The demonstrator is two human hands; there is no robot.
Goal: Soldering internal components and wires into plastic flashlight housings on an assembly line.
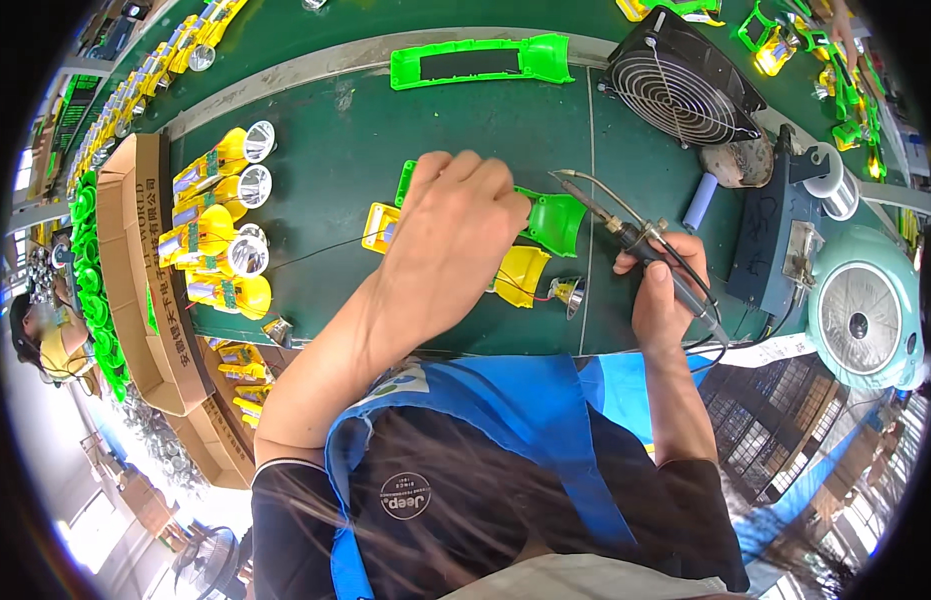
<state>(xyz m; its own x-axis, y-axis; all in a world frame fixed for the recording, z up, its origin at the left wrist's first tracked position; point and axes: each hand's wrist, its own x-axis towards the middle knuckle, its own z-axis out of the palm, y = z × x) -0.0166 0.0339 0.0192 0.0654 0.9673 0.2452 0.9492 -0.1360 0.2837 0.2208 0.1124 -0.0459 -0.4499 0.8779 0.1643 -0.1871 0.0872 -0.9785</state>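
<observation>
My right hand [665,295] is closed round the dark handle of a soldering iron [645,250], which has a thin metal tube running beside its shaft. Its tip points up and left, away from the hand. My left hand [455,215] is curled over a green plastic housing [557,222], whose ends show on both sides of it. The fingertips are hidden beneath, so what they pinch cannot be made out. Close under that hand are a yellow lamp body [522,275] and a small reflector [567,294]. A yellow frame [379,228] with a thin dark wire sits by my left wrist.
Yellow lamp assemblies with round reflectors [253,186] stand at left, beside a cardboard box [145,280]. A green shell [475,62] lies at the back. To the right are a black fan [682,92], a blue-grey cylinder [699,202], a solder spool [835,185] and a pale green fan [865,310].
</observation>
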